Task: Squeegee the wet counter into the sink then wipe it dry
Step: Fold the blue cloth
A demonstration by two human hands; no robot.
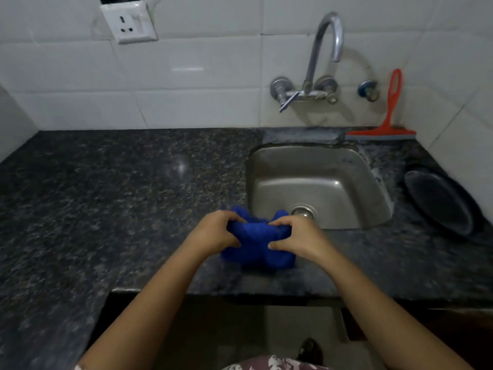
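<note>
White tiled wall [186, 76] was seen behind a dark granite counter [106, 209]. A steel sink [306, 166] was set into the counter's right part, with a tap [324, 44] mounted on the wall above it. Between the sink and the counter's right edge a dark plate [440, 204] was laid, presumably to be kept out of the wiping path.

At the counter's back right corner a red squeegee [392, 102] was stood on its blade, its handle leaned against the wall. From that parking the squeegee step was judged done.

A blue cloth [253, 241] was held bunched at the counter's front edge, just beside the sink's front left corner. It was gripped from both sides. The left hand [216, 231] was clamped on its left part and the right hand [296, 236] on its right, fingers curled into the fabric. It was judged to be gathered into a pad for drying. Whether the counter was wet could not be told.
</note>
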